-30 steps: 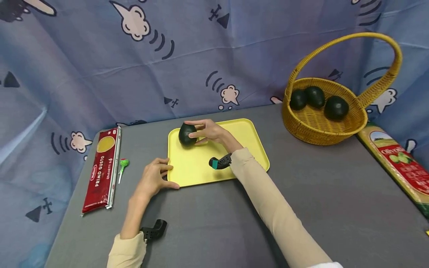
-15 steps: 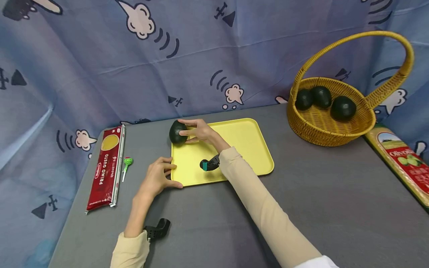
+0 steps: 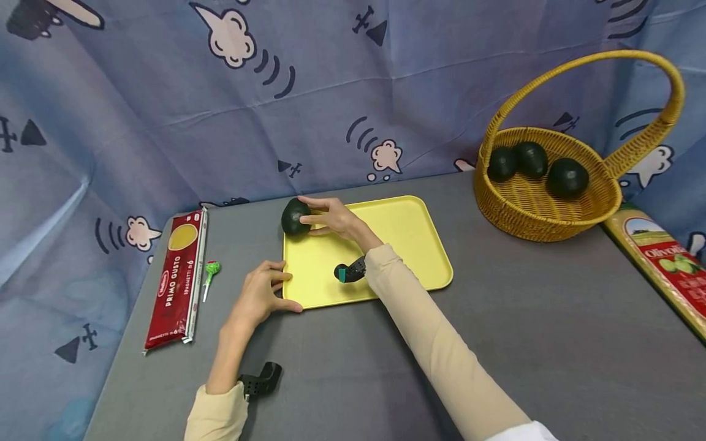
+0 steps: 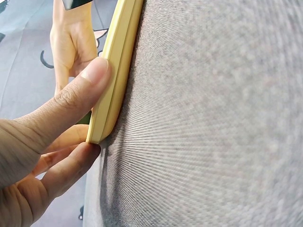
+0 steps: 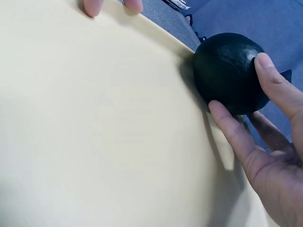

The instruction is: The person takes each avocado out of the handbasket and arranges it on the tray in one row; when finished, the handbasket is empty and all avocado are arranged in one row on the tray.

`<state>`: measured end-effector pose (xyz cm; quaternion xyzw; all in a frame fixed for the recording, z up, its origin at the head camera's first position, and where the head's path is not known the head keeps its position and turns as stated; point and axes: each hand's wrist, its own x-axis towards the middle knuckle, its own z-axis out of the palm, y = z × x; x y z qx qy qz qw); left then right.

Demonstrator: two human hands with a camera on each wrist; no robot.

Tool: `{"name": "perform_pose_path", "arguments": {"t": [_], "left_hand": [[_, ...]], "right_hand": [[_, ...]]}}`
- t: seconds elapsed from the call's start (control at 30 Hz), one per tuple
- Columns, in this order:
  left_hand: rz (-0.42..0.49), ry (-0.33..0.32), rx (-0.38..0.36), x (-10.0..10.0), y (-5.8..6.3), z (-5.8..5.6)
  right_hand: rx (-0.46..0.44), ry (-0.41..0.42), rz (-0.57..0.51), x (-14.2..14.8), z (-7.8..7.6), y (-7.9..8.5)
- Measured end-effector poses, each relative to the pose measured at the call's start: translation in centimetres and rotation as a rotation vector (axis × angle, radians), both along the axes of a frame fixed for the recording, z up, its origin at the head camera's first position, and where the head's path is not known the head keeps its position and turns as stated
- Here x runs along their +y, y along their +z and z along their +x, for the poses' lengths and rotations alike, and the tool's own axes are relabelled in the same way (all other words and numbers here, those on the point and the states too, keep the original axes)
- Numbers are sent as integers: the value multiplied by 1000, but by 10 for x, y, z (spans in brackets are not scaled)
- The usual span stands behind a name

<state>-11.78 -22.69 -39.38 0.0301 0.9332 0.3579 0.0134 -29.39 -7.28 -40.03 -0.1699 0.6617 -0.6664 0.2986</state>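
My right hand [image 3: 337, 218] grips a dark green avocado [image 3: 294, 217] at the far left corner of the yellow tray [image 3: 391, 239]. In the right wrist view the thumb lies on one side of the avocado [image 5: 227, 71] and the fingers on the other. Whether its underside touches the tray, I cannot tell. My left hand [image 3: 259, 293] holds the tray's near left corner. The left wrist view has its thumb against the outside of the rim [image 4: 111, 85], with the fingers bent round the corner.
A wicker basket [image 3: 537, 229] with a tall handle stands back right, with 3 avocados [image 3: 568, 177] inside. Beside it lies an Olivoila bag [image 3: 662, 260]. On the left are a red spaghetti packet [image 3: 175, 282] and a green lollipop [image 3: 212, 268]. A patterned cloth [image 3: 331, 92] hangs behind the table.
My right hand has carried the avocado leftward to the tray's far left corner, and the avocado has tilted. My left hand keeps its place on the tray. The view has shifted slightly.
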Motion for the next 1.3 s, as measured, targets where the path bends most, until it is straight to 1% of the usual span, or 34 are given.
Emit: {"name": "perform_pose_path", "arguments": {"t": [0.3, 0.5, 0.63, 0.77, 0.87, 1.0, 1.13, 1.3], "left_hand": [[-11, -14, 34, -1, -1, 1], [-4, -23, 42, 1, 0, 1], [-9, -27, 45, 1, 1, 2], [-14, -31, 48, 0, 2, 4], [-13, -32, 53, 0, 2, 5], [-3, -32, 49, 1, 2, 7], [-4, -32, 43, 2, 3, 8], [-21, -30, 52, 3, 4, 8]], "right_hand": [[-1, 15, -31, 11, -3, 1], [31, 15, -39, 29, -5, 7], [58, 0, -40, 42, -2, 12], [87, -30, -9, 63, 7, 20], [111, -55, -1, 85, 16, 26], [173, -65, 7, 122, 27, 36], [248, -67, 40, 169, 34, 48], [350, -113, 91, 235, 39, 60]]}}
